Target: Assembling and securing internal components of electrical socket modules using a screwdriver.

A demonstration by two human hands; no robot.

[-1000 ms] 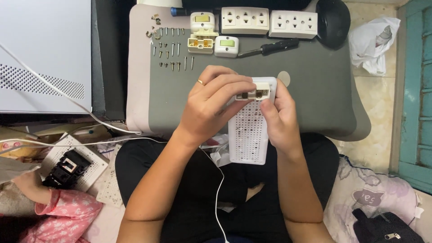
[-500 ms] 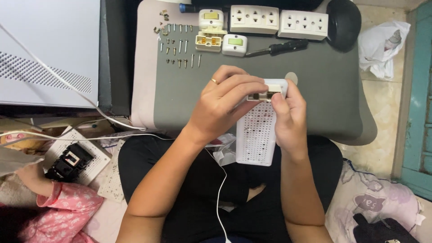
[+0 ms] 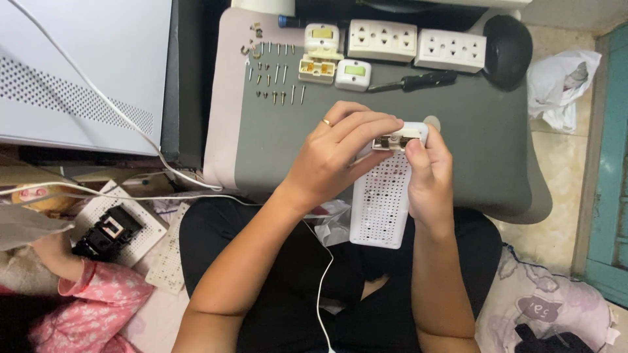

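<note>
Head view: hands (image 3: pixel 386 163) near table edge (image 3: pixel 366 202)

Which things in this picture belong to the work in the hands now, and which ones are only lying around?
In the work:
- left hand
- right hand
- white perforated casing, held by both hands
- small socket part at its top end

Lying about:
- screws in rows
- screwdriver
- two white socket strips
- black round object
- plastic bag on the floor

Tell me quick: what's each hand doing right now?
Left hand: closed, fingertips pinching the small part at the top of the white perforated casing.
Right hand: closed around the white perforated casing, thumb on its top end.
</note>
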